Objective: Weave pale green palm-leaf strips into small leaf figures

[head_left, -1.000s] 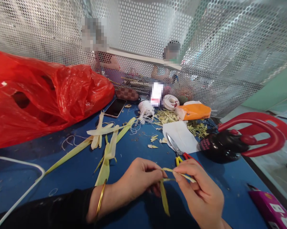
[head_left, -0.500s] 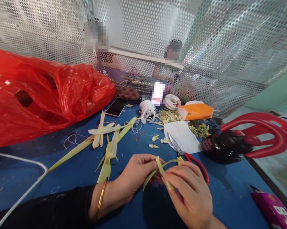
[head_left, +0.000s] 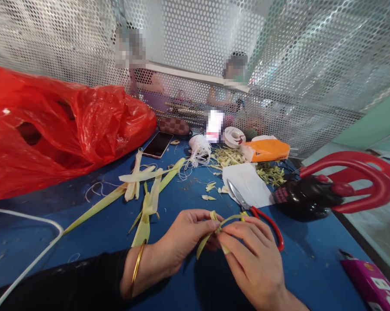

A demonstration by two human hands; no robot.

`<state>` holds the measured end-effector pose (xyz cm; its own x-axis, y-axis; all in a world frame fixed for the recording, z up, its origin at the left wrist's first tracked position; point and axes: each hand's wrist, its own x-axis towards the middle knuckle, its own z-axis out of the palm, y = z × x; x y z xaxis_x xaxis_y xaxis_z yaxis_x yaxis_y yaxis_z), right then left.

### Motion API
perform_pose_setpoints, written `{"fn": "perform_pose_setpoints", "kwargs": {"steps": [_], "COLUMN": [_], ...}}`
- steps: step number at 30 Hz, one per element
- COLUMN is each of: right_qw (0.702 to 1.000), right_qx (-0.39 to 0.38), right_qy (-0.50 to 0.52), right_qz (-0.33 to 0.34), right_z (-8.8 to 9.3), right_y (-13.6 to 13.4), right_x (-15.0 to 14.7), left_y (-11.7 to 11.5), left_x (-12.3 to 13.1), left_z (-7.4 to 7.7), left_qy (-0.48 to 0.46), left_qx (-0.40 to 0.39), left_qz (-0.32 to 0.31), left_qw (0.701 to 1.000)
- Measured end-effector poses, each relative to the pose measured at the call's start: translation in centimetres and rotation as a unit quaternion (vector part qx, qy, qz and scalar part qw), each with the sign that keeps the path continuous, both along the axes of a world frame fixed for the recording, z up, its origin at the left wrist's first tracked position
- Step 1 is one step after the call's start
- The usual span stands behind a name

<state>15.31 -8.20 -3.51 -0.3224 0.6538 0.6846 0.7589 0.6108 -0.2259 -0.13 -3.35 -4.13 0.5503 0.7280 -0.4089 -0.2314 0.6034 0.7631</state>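
Between my two hands are narrow pale green leaf strips [head_left: 202, 247], which look like corn husk and cross one another. My left hand [head_left: 182, 237] pinches them with thumb and fingers, a short end poking up past the thumb. My right hand [head_left: 255, 255] grips the same strips from the other side; one strip arches across to its fingers. How they are joined is hidden by the fingertips. Just behind my right hand lie scissors [head_left: 276, 226] with red handles, blades on a white paper sheet [head_left: 247, 183]. Broader leaf pieces [head_left: 154, 194] rest left of my hands.
A red plastic bag [head_left: 94, 125] fills the left. Behind are a phone [head_left: 158, 144], white string [head_left: 199, 149], a ribbon roll [head_left: 234, 137], leaf scraps [head_left: 229, 157] and an orange tissue pack [head_left: 266, 150]. A black pot-like object [head_left: 307, 201] with red handle stands right. A white cable [head_left: 36, 218] crosses left.
Both hands stay in nearly the same place. My right fingers have shifted slightly left towards my left thumb, and the upright strip end is now shorter, pressed under the thumb.
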Motion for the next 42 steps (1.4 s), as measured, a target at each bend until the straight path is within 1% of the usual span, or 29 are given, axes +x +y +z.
{"fn": "perform_pose_setpoints", "kwargs": {"steps": [7,11,15,18,20,23,25,27,29,32,37,40,42], "right_qw": [0.999,0.997,0.992,0.990,0.993,0.999,0.998,0.987,0.973,0.965,0.958,0.946,0.952], "right_qx": [-0.019,0.026,0.017,0.015,0.021,-0.001,-0.049,-0.113,-0.163,-0.194,-0.226,-0.258,-0.234], "right_qy": [-0.038,-0.067,-0.124,-0.136,-0.114,-0.027,0.048,0.114,0.152,0.156,0.147,0.166,0.166], "right_qz": [0.032,0.016,0.023,0.025,0.027,0.031,0.003,-0.032,-0.059,-0.078,-0.097,-0.103,-0.105], "right_z": [0.2,-0.4,-1.3,-1.7,-1.8,-1.5,-1.3,-1.3,-1.4,-1.5,-1.2,-1.3,-1.4], "right_y": [-0.2,-0.1,-0.2,-0.3,-0.3,-0.4,-0.5,-0.5,-0.6,-0.6,-0.6,-0.7,-0.6], "right_x": [-0.3,-0.2,-0.2,-0.2,-0.3,-0.2,-0.1,0.0,0.1,0.2,0.4,0.4,0.5], "left_y": [-0.1,-0.3,-0.5,-0.6,-0.6,-0.6,-0.6,-0.5,-0.4,-0.2,-0.2,-0.1,0.0], "left_x": [0.2,0.2,0.2,0.3,0.3,0.3,0.2,0.1,0.0,0.0,0.0,0.1,0.1], "left_z": [0.2,-0.1,-0.5,-0.5,-0.3,0.0,0.0,0.0,-0.2,-0.4,-0.5,-0.6,-0.6], "left_qy": [0.006,0.007,0.010,0.013,0.017,0.024,0.031,0.039,0.042,0.035,0.018,0.019,0.025], "left_qx": [-0.018,-0.026,-0.027,-0.020,-0.010,-0.001,0.000,0.000,0.002,0.013,0.029,0.031,0.022], "left_qz": [0.038,0.034,0.014,0.017,0.022,0.013,0.004,-0.001,0.001,0.005,-0.009,0.001,0.015], "left_qw": [0.999,0.999,0.999,1.000,1.000,1.000,1.000,0.999,0.999,0.999,0.999,0.999,0.999]}}
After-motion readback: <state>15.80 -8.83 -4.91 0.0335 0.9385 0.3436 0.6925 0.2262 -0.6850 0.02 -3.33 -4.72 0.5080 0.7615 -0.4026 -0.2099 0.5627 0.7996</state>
